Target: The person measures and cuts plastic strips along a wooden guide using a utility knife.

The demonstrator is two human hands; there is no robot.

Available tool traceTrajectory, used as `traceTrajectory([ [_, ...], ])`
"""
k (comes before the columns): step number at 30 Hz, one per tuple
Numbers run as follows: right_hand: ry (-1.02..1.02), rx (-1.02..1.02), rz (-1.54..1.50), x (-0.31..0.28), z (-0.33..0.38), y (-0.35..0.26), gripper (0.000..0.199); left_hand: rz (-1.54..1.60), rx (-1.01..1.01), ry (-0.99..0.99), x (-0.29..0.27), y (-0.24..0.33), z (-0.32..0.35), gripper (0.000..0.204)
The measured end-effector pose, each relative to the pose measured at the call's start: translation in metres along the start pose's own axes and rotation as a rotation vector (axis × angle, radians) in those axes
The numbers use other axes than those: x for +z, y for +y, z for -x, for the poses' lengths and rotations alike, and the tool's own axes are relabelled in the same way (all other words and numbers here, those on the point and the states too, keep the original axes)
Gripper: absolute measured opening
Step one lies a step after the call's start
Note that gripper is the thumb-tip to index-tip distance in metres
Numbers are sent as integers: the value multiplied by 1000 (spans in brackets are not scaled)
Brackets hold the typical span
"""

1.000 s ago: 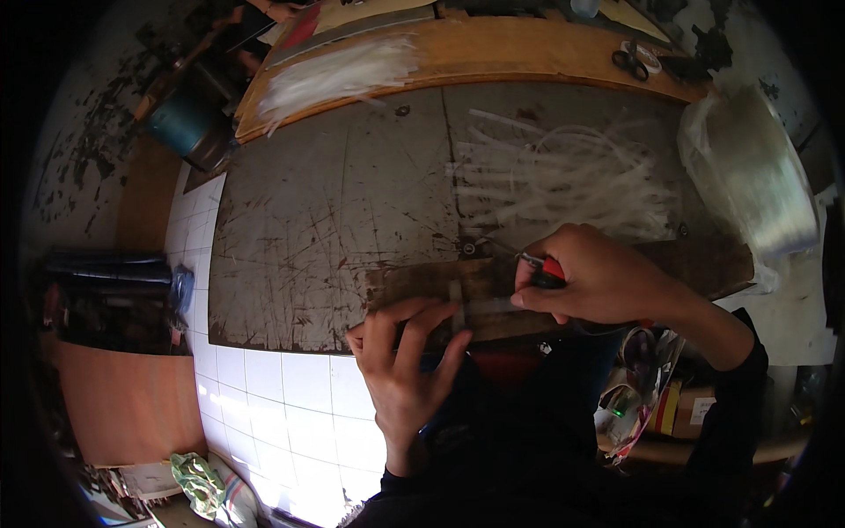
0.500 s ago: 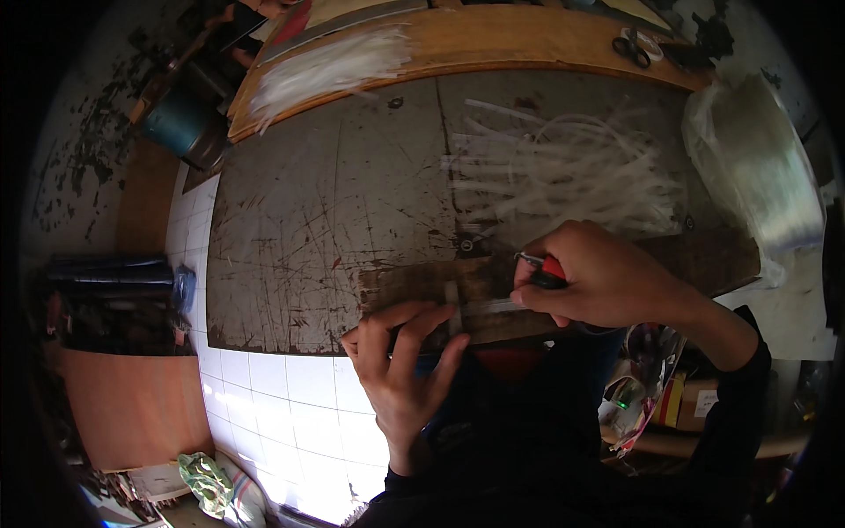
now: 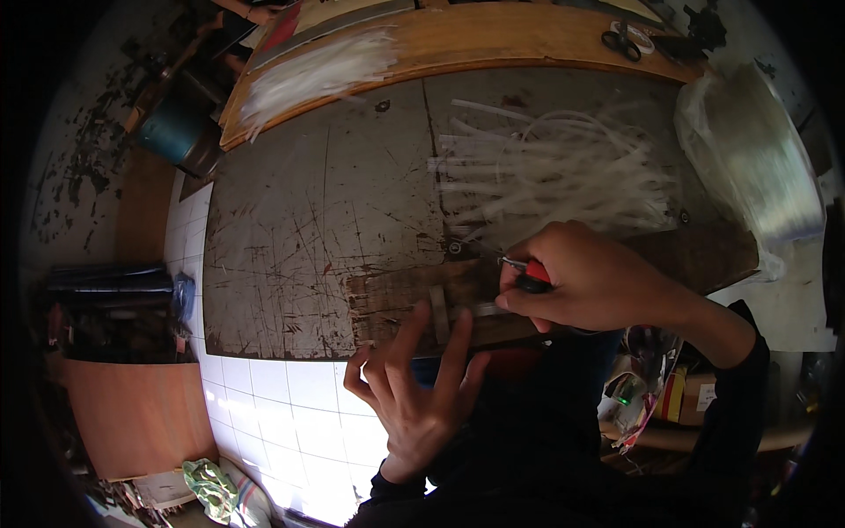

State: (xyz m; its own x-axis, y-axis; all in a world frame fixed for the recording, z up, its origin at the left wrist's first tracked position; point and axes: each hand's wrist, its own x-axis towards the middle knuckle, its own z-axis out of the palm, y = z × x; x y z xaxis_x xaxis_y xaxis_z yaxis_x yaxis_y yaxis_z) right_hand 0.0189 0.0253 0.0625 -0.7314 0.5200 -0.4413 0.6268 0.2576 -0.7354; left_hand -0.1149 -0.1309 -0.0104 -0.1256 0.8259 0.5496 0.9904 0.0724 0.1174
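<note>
My right hand [image 3: 603, 280] is closed around a tool with a red and black handle [image 3: 537, 273] and a short metal end pointing left; its exact kind is unclear. Just left of that fist, a pale translucent strip [image 3: 484, 309] lies on a dark, worn wooden board [image 3: 387, 295]. A short narrow bar [image 3: 438, 315] stands crosswise on the board. My left hand [image 3: 412, 396] is open at the board's near edge, fingers spread around the bar's near end and holding nothing. Beyond the board, many clear plastic strips [image 3: 563, 167] lie in a loose pile.
The scratched grey tabletop [image 3: 282, 229] stretches left of the pile. A wooden ledge [image 3: 475, 40] at the back carries another strip bundle [image 3: 321, 75] and black scissors [image 3: 621, 40]. A large plastic-wrapped clear roll [image 3: 757, 158] stands at right. Another person's arm [image 3: 251, 11] shows at the far left.
My left hand has drawn back toward me and its fingers have spread off the bar. My right hand keeps the tool and sits slightly farther left in view; the whole view has shifted a little.
</note>
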Motion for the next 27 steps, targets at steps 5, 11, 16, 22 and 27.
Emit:
traceTrajectory([
  [5, -15, -55, -36, -8, 7, -3, 23, -58, 43, -31, -2, 6, -7, 38],
  [11, -60, 90, 180, -48, 39, 6, 21, -132, 80, -29, -4, 6, -11, 24],
  [16, 137, 261, 95, -67, 90, 63, 20, -149, 125, -9, 4, -2, -4, 22],
  [22, 377, 444, 19, -86, 134, 109, 22, -173, 103, 35, 5, -3, -8, 13],
  [27, 430, 413, 76, -88, 149, 126, 22, -206, 202, 72, 7, -6, -14, 14],
])
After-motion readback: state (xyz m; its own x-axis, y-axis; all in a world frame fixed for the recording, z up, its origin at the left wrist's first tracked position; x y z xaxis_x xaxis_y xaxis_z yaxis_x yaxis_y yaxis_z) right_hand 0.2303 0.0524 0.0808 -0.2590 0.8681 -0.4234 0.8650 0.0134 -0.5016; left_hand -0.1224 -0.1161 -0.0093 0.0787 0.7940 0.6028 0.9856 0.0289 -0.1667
